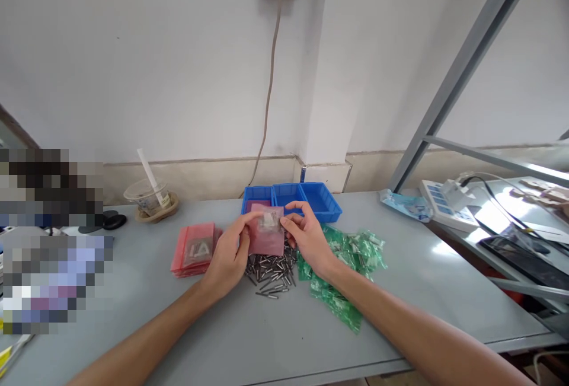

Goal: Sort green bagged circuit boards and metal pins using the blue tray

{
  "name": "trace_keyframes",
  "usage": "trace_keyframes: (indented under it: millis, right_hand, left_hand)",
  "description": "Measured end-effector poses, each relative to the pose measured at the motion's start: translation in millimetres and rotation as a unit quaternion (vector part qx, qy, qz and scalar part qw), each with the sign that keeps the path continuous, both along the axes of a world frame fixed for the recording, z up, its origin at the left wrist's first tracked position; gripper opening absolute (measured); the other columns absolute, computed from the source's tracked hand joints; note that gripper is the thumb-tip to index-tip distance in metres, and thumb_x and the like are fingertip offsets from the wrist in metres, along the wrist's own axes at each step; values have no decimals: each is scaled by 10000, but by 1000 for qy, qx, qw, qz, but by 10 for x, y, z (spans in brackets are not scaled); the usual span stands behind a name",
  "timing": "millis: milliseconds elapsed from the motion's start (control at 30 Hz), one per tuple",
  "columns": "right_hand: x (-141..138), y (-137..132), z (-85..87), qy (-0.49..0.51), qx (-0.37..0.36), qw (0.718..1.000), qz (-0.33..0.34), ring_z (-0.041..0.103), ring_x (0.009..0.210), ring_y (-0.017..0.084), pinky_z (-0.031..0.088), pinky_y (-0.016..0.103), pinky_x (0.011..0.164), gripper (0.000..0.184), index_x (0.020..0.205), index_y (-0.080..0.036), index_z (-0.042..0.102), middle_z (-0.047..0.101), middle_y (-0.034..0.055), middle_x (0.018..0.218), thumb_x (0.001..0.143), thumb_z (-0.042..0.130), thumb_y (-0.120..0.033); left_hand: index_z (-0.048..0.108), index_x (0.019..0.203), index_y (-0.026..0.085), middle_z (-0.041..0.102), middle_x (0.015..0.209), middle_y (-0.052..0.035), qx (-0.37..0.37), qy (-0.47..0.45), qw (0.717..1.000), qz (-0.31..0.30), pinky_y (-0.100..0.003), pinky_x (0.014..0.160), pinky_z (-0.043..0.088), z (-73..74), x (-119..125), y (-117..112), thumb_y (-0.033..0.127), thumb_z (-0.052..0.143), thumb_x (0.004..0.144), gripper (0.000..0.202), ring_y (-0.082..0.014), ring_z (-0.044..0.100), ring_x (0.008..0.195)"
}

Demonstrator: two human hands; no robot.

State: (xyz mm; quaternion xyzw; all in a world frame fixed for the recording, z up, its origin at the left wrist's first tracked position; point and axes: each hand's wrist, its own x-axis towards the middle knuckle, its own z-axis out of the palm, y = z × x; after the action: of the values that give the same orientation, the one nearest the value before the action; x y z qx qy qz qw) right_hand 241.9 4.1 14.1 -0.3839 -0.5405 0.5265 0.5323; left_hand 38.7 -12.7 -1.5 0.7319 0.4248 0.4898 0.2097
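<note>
Between my two hands a pink plastic bag (268,242) is held up above a pile of small metal pins (272,270). My left hand (231,251) pinches its left side, thumb and forefinger closed on it. At the bag's upper right edge, my right hand (309,238) has its thumb and fingertips closed on the plastic. Something pale shows in or behind the bag's upper part; I cannot make out what. Left of my left hand lies a stack of red zip bags (192,249). Green plastic bags (340,264) with small parts lie beneath and beside my right wrist.
Behind my hands stands a blue divided tray (322,202), a pink bag in its left compartment. A lidded cup with a straw (149,194) is at the back left. To the right are a blue packet (405,205), a power strip (448,202) and a grey metal frame (462,77).
</note>
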Motion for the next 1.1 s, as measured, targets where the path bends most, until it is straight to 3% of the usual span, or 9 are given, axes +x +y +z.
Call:
trace_keyframes:
  millis: [67, 167, 367, 467, 700, 800, 867, 967, 1100]
  right_hand:
    - [10, 16, 1, -4, 11, 1000, -7, 429, 525, 115, 347, 253, 502, 291, 1065, -280, 534, 511, -75, 699, 908, 715, -446]
    - [26, 27, 8, -25, 25, 999, -18, 454, 591, 128, 364, 258, 538, 207, 953, -244, 609, 535, -38, 723, 931, 666, -442]
    - [9, -12, 28, -28, 11, 999, 18, 448, 591, 124, 344, 262, 521, 204, 992, -237, 658, 595, -12, 797, 928, 645, -430]
    - [-4, -27, 46, -26, 7, 999, 19, 408, 568, 118, 322, 257, 503, 255, 952, -238, 640, 527, -33, 733, 903, 691, -484]
    - [18, -6, 37, -40, 17, 999, 12, 383, 541, 118, 300, 258, 494, 323, 868, -241, 604, 447, -54, 665, 904, 698, -548]
    - [18, 3, 14, -15, 3, 1000, 6, 381, 523, 111, 319, 251, 492, 334, 877, -241, 575, 457, -66, 642, 899, 706, -548]
    - [17, 8, 6, 13, -12, 1000, 1, 369, 500, 107, 321, 246, 484, 328, 922, -254, 551, 449, -85, 614, 884, 730, -526]
    - [20, 10, 14, 41, -23, 999, 2, 361, 479, 104, 290, 239, 466, 334, 1010, -280, 533, 429, -102, 596, 870, 756, -485]
    - [28, 10, 30, 44, -18, 999, 9, 350, 493, 105, 275, 241, 462, 301, 1012, -279, 584, 413, -88, 616, 861, 760, -471]
  left_hand:
    - [584, 1393, 260, 651, 1280, -67, 16, 24, 999, -36, -366, 1044, 472, -27, 2, 10, 151, 352, 1055, 424, -211, 610, 1175]
    - [601, 1383, 273, 656, 1288, -59, 27, 33, 998, -40, -344, 985, 503, -57, -3, 27, 138, 430, 1017, 427, -206, 626, 1120]
    - [738, 1161, 238, 721, 955, -17, -14, 23, 999, 39, -280, 726, 474, 5, -29, 9, 341, 557, 1033, 244, -174, 596, 785]
    - [743, 961, 203, 656, 776, 3, -33, 10, 997, 65, -274, 652, 428, 27, -18, -6, 445, 568, 1028, 306, -169, 543, 698]
    - [624, 756, 192, 555, 710, 8, 1, 6, 998, 66, -277, 641, 409, 33, 4, 7, 460, 560, 1032, 390, -160, 484, 678]
    - [666, 779, 193, 644, 866, -34, 20, -2, 999, 49, -286, 709, 474, 83, 14, -13, 425, 540, 1047, 376, -183, 582, 808]
    - [721, 828, 202, 677, 1138, -74, 30, -1, 999, 43, -299, 749, 520, 122, 21, -40, 415, 538, 1048, 357, -215, 628, 982]
    - [771, 914, 223, 486, 1556, -64, 57, 13, 998, 38, -365, 883, 562, 157, 25, -81, 389, 550, 1042, 305, -271, 580, 1242]
    - [752, 824, 214, 348, 1686, -9, 92, 44, 994, 27, -473, 1066, 503, 147, 23, -96, 337, 524, 1053, 346, -317, 447, 1436]
